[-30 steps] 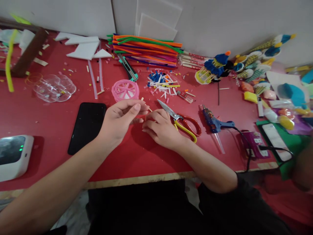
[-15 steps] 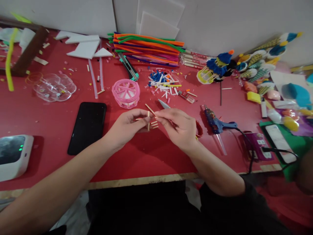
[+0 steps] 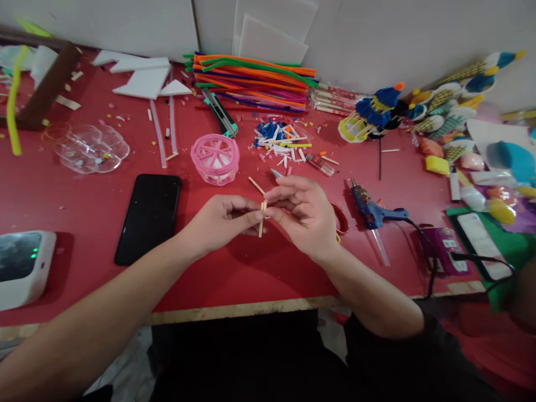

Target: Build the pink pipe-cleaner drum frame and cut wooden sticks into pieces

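My left hand [image 3: 220, 219] and my right hand [image 3: 304, 215] meet above the red table [image 3: 84, 201], fingertips pinched together on short tan wooden sticks [image 3: 262, 219]. One stick hangs upright between the two pinches. Another loose stick [image 3: 255, 185] lies on the table just beyond my fingers. The red-handled scissors [image 3: 340, 219] lie right behind my right hand, mostly hidden by it.
A black phone [image 3: 148, 216] lies left of my hands, a pink round plastic cage [image 3: 215, 158] beyond them. A blue glue gun [image 3: 371, 207] with its cord lies to the right. Coloured pipe cleaners [image 3: 255, 81], cut scraps [image 3: 278, 139], a clear tray [image 3: 92, 148] and craft birds [image 3: 439, 111] crowd the back.
My right hand lifted off the table beside the scissors and joined the left. The small sticks, spread out half a second ago, are now gathered upright between both pinches.
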### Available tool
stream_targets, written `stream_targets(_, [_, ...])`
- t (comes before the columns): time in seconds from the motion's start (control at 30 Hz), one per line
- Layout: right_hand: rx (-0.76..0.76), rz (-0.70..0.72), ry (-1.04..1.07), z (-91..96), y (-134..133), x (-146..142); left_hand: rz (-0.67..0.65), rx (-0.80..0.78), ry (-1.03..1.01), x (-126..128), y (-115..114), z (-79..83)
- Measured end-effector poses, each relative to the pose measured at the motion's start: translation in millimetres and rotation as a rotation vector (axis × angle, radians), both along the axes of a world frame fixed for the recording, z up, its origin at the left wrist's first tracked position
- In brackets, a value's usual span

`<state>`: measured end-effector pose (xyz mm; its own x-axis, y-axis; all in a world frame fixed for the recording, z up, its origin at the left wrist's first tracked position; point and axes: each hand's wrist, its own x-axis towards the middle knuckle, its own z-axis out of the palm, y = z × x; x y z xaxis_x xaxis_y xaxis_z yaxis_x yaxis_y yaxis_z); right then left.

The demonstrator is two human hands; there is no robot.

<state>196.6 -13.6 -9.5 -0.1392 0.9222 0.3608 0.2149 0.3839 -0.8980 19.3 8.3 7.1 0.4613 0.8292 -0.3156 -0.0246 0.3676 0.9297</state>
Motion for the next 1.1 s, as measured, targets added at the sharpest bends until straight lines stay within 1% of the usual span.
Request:
stream_targets(0.23, [-0.004, -0.027, 0.007, 2.7, -3.8, -1.0, -0.005, -0.116, -0.157, -1.7, 0.8, -1.7])
stream_targets(0.4, [-0.035, -0.038, 0.03, 0.9, -4.4, -0.9, -0.013, -0.159, -0.191, -3.5, 1.1, -4.1])
stream_targets(0.63, [-0.031, -0.047, 0.053, 2.2, -4.8, -2.0, -0.016, -0.194, -0.23, -3.8, 0.3, -4.3])
stream_targets(0.87, [-0.056, -0.052, 0.073, 2.0, -4.7, -3.1, 0.007, -0.202, -0.164, -2.2, 0.0, 0.6])
stream_targets(1.0, [-0.085, -0.056, 0.079, 4.4, -4.4, -3.9, -0.005, -0.158, -0.133, -1.7, 0.0, -0.6])
stream_targets(1.1, [-0.091, -0.109, 0.131, 7.0, -1.0, -3.0, 0.036, -0.107, -0.095, -1.8, 1.3, -2.8])
